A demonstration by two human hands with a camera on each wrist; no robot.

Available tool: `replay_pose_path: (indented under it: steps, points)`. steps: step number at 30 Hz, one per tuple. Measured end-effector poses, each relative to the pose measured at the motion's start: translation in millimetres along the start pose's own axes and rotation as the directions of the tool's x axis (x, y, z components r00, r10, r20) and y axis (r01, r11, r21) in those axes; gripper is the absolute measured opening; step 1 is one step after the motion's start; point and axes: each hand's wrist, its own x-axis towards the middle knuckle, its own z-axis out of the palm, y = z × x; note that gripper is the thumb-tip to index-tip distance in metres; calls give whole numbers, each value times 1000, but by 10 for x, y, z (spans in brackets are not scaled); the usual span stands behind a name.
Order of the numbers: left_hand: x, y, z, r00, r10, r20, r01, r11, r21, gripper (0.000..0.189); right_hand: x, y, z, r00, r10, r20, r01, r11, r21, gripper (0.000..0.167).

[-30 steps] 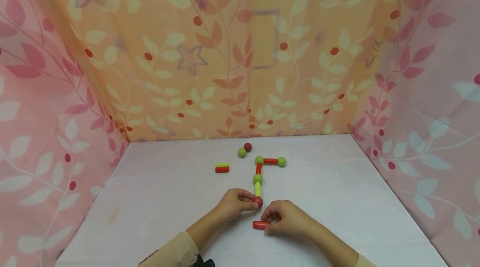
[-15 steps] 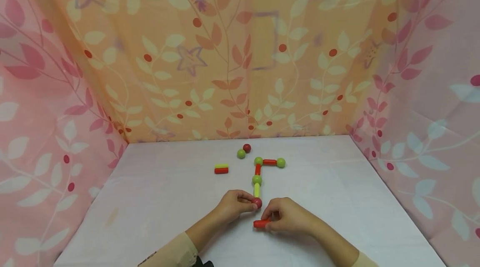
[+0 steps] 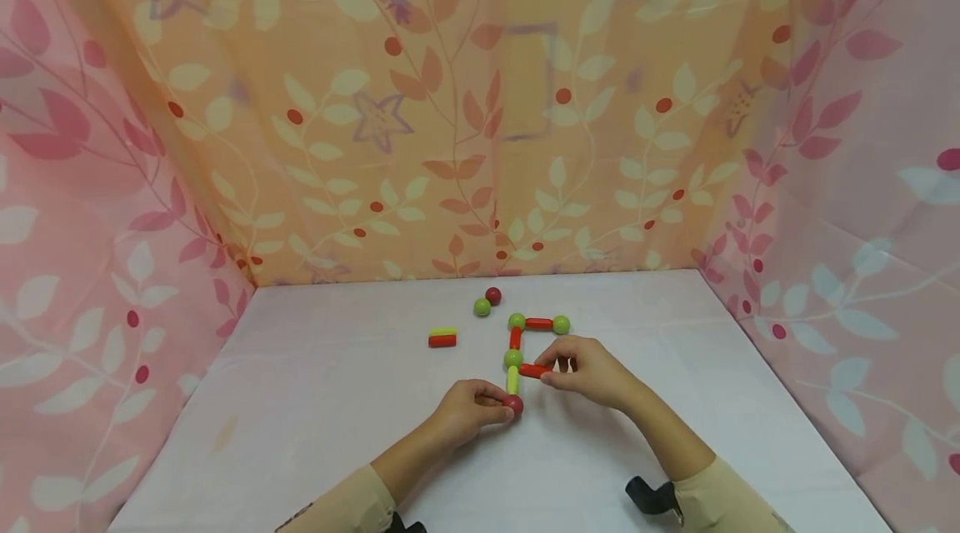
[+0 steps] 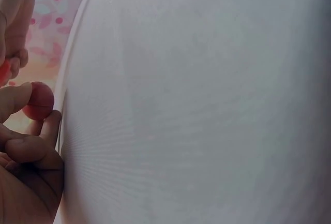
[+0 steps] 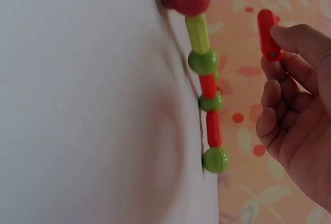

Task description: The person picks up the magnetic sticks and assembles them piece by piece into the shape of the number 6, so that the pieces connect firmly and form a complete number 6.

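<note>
My left hand (image 3: 468, 416) pinches a red ball (image 3: 513, 405) at the near end of a joined chain on the table. From that ball the chain runs away through a yellow-green stick (image 3: 513, 381), a green ball (image 3: 513, 359), a red stick (image 3: 515, 339) and another green ball (image 3: 517, 321). There it bends right along a red stick (image 3: 538, 324) to an end green ball (image 3: 561, 325). Between thumb and fingers my right hand (image 3: 588, 371) holds a loose red stick (image 5: 268, 35), raised off the table beside the chain. A small metallic spot shows on the stick's end in the right wrist view.
Beyond the chain, a loose green ball (image 3: 482, 307) and a dark red ball (image 3: 492, 296) lie close together. To its left, a red stick (image 3: 442, 341) and a yellow-green stick (image 3: 442, 331) lie side by side. Patterned cloth walls (image 3: 450, 141) enclose the white table (image 3: 337, 366).
My right hand has lifted the red stick and carried it away from me, from nearer than the red ball to alongside the yellow-green stick. My left hand stays on the red ball.
</note>
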Motion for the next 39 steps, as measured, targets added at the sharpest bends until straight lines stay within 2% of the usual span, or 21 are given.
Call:
replay_pose_path:
  steps: [6, 19, 22, 29, 39]
  points:
    - [-1, 14, 13, 1000, -12, 5, 12, 1000, -3, 32, 142, 210, -4, 995, 70, -70, -71, 997, -16, 16]
    - [-4, 34, 37, 1000, -23, -18, 23, 1000, 13, 32, 330, 553, 77, 983, 180, -32, -180, 984, -14, 15]
    - [-3, 37, 42, 999, -28, -23, 28, 999, 15, 32, 347, 587, 96, 983, 180, -17, -181, 984, -11, 15]
    - [4, 41, 45, 999, -30, -29, 31, 999, 21, 33, 387, 648, 127, 992, 124, 9, -124, 992, 6, 14]
    - [-12, 43, 43, 999, -30, -13, 30, 999, 30, 31, 387, 669, 115, 990, 130, 48, -130, 991, 7, 15]
